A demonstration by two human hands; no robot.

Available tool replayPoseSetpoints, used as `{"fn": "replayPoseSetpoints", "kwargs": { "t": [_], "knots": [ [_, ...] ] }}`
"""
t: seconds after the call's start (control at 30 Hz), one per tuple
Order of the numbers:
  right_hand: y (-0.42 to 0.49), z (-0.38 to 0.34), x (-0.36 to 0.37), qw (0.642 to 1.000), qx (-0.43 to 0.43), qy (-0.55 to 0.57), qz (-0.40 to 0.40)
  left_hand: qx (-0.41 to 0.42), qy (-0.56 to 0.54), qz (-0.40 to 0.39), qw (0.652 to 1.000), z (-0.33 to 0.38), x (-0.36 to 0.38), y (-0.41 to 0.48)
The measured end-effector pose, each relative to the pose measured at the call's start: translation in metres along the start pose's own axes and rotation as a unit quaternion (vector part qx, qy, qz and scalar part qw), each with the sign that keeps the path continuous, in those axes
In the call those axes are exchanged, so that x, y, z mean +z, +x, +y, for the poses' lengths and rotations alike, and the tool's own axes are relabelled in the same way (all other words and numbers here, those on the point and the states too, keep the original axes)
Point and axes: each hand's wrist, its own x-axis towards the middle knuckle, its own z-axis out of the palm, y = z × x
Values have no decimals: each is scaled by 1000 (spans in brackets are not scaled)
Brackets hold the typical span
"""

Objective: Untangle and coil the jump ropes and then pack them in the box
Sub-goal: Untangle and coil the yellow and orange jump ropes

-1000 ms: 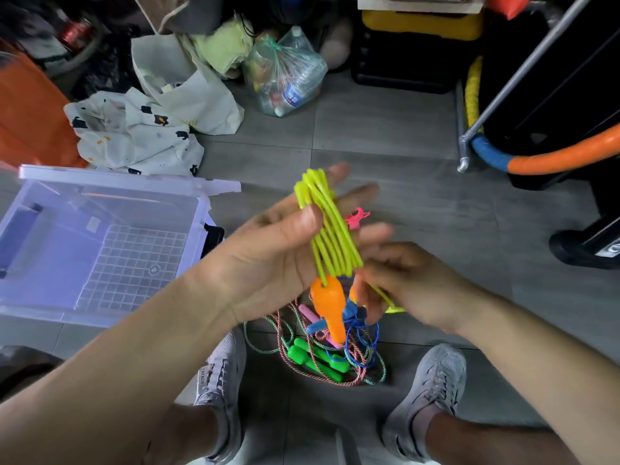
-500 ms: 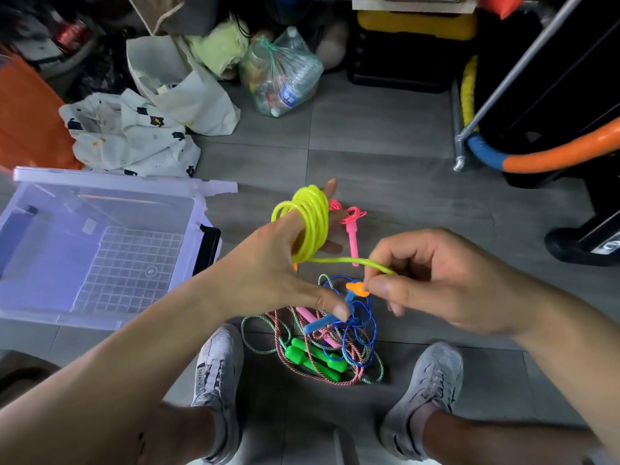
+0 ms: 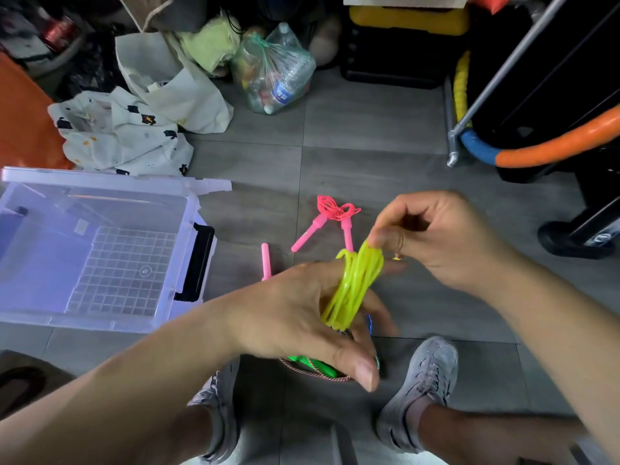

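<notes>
A clear plastic box (image 3: 100,250) sits open and empty on the grey tiled floor (image 3: 369,169) at the left of the frame, its black latch (image 3: 196,263) facing centre. Behind it, in the upper left, lie a printed white cloth (image 3: 117,135), a white tote bag (image 3: 174,92) and a knotted plastic bag of bottles (image 3: 275,72). At centre, the left hand (image 3: 302,317) has the yellow jump rope (image 3: 355,290) looped in a coil around its fingers, which are partly curled. Just beyond it on the floor rests a pink jump rope (image 3: 335,213) with its cord bunched at the handles. Beneath the left hand, partly hidden, a tangle of green handles (image 3: 318,364) and braided rope (image 3: 322,375) lies between two grey sneakers (image 3: 426,380). To the right of centre, the right hand (image 3: 443,236) pinches the top of the yellow coil between thumb and fingertips. In the upper right stand a yellow-and-black case (image 3: 406,35), a metal pole (image 3: 523,65) and an orange and blue foam-covered tube (image 3: 550,146).
</notes>
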Motion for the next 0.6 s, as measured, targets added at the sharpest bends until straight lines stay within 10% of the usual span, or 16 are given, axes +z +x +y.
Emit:
{"fn": "replayPoseSetpoints", "kwargs": {
  "t": [0.2,0.4,0.6],
  "knots": [
    [2,12,13,987,118,107,-31,44,-181,30,982,4,-18,-5],
    [-13,24,32,983,154,1,-96,138,-468,160,858,-1,-39,9],
    [-16,20,34,968,112,-167,-149,115,-322,193,920,-14,-31,13]
  ]
}}
